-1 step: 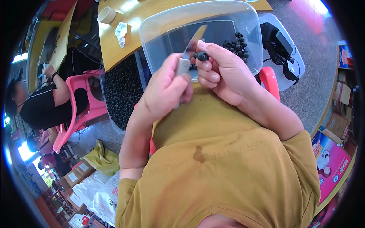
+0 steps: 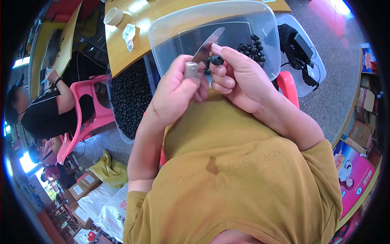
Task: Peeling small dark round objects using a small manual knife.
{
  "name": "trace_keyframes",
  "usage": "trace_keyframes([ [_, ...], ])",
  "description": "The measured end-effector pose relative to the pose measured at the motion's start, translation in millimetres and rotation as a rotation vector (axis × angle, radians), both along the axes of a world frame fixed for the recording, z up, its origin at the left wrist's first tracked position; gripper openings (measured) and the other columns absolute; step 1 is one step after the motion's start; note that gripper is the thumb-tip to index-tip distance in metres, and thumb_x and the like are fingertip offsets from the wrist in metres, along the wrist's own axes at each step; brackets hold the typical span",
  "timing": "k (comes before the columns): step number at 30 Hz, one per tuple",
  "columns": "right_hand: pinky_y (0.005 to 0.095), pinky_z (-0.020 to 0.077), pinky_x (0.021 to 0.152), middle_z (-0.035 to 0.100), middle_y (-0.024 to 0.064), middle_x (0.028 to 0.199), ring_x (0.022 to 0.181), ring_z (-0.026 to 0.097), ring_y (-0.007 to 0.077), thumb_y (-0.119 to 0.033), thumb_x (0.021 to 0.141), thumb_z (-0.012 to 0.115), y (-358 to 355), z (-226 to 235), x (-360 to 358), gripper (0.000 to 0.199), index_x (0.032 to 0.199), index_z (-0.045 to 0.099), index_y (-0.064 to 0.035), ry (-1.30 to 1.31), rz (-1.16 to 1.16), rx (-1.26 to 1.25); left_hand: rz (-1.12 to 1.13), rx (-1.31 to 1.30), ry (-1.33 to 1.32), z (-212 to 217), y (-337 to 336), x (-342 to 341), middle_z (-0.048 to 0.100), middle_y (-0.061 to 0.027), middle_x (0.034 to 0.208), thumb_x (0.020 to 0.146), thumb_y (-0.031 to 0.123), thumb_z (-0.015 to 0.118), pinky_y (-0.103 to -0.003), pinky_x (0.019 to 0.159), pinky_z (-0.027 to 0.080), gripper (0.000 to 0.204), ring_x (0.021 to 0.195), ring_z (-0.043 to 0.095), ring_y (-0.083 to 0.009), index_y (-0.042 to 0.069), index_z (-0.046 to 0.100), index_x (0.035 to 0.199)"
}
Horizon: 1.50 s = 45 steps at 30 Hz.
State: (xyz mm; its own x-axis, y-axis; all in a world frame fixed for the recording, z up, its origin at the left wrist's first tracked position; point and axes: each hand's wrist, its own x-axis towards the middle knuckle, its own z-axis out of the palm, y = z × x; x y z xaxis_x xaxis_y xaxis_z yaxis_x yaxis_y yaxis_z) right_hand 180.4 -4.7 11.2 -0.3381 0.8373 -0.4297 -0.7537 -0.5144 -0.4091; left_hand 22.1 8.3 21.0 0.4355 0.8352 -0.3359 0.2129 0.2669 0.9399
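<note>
My left hand (image 2: 172, 93) is closed around the grey handle of a knife (image 2: 208, 43), its blade slanting up and to the right over the clear plastic bin (image 2: 162, 36). Pinched between the thumb and fingers of my right hand (image 2: 245, 77) is a small round black part with a hole in its end (image 2: 217, 60), perhaps rubber or plastic. The blade is close to that part; whether they touch I cannot tell. Several similar black pieces (image 2: 252, 51) lie in the bin's right side. The fingertips of my left hand are blurred.
A large tub of black pieces (image 2: 132, 95) stands to the left, below a wooden table (image 2: 140, 44) with a cup (image 2: 113, 16) and crumpled tissue (image 2: 129, 36). On the right, a pale container (image 2: 319, 75) holds black cables and devices. Another person (image 2: 48, 110) sits far left beside a pink chair (image 2: 99, 116).
The knife in my left hand has tilted, its tip moving slightly right and its handle slightly left. My right hand and the black part stay in place.
</note>
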Motion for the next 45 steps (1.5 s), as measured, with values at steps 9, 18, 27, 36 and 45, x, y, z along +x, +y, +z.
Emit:
trace_keyframes([
  [9, 0.02, 0.0282, 0.045, 0.044, -0.0018, 0.063, 0.047, 0.034, 0.005, -0.029, 0.09, 0.047, -6, 9, -1, 0.021, 0.085, 0.051, -0.0098, 0.026, 0.027, 0.142, 0.205, -0.009, -0.364, 10, 4, 5, 0.047, 0.0006, 0.064, 0.086, 0.017, 0.051, -0.019, 0.048, 0.034, 0.011, 0.055, 0.044, -0.0063, 0.006, 0.049, 0.089],
  [18, 0.0197, 0.0292, 0.046, 0.045, -0.0016, 0.065, 0.049, 0.035, 0.0052, -0.029, 0.091, 0.046, -9, 8, 0, 0.021, 0.085, 0.051, -0.01, 0.062, 0.064, 0.168, 0.064, 0.452, 0.021, -1, -5, 4, 0.051, 0.0002, 0.072, 0.09, 0.02, 0.048, -0.021, 0.055, 0.037, 0.02, 0.061, 0.044, -0.006, 0.001, 0.055, 0.088],
  [27, 0.0197, 0.0272, 0.043, 0.044, -0.0019, 0.061, 0.045, 0.033, 0.0049, -0.03, 0.09, 0.048, -8, 7, 0, 0.022, 0.084, 0.052, -0.0091, 0.009, 0.033, 0.134, 0.175, 0.447, -0.056, 5, -15, 15, 0.055, -0.0021, 0.076, 0.088, 0.01, 0.051, -0.019, 0.057, 0.04, 0.012, 0.066, 0.05, -0.0054, 0.0, 0.053, 0.094],
  [36, 0.0182, 0.0256, 0.039, 0.044, -0.0031, 0.055, 0.041, 0.032, 0.0038, -0.027, 0.09, 0.049, -10, 4, -2, 0.02, 0.084, 0.052, -0.0085, -0.044, -0.008, 0.195, 0.072, 0.79, 0.195, -1, -11, 16, 0.052, -0.0088, 0.063, 0.081, 0.023, 0.063, -0.028, 0.052, 0.042, 0.024, 0.054, 0.052, -0.0196, 0.002, 0.053, 0.076],
  [45, 0.0152, 0.0232, 0.039, 0.044, -0.0057, 0.058, 0.043, 0.031, 0.0005, -0.026, 0.089, 0.051, -12, 8, -8, 0.018, 0.083, 0.051, -0.0089, -0.151, -0.06, 0.2, 0.064, 1.092, 0.369, 0, -15, 17, 0.049, -0.0074, 0.061, 0.075, 0.02, 0.068, -0.031, 0.045, 0.04, 0.024, 0.051, 0.049, -0.0235, 0.006, 0.049, 0.07],
])
